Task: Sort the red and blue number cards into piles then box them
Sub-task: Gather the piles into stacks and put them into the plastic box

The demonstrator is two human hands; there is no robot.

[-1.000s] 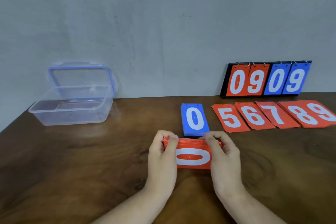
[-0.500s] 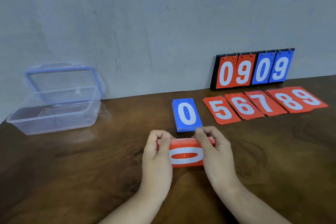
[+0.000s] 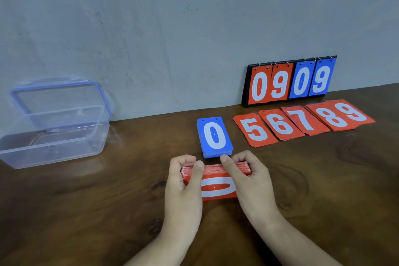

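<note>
1. Left hand (image 3: 183,181) and right hand (image 3: 248,181) each grip one end of the red stack (image 3: 218,188), fingers curled over its far edge. They are probably squaring it up for boxing.
2. The red stack is just in front of the blue pile (image 3: 214,136); its top card reads "0", sideways.
3. The blue pile is squared, with "0" on top.
4. Right of the blue pile, loose red cards (image 3: 302,121) are fanned, reading 5 6 7 8 9, and are not yet gathered.
5. Behind-right of the blue pile, the scoreboard (image 3: 289,81) reads 09 09.
6. Far left of the blue pile, the clear box (image 3: 54,136) has its lid open. No brand is visible.
</note>
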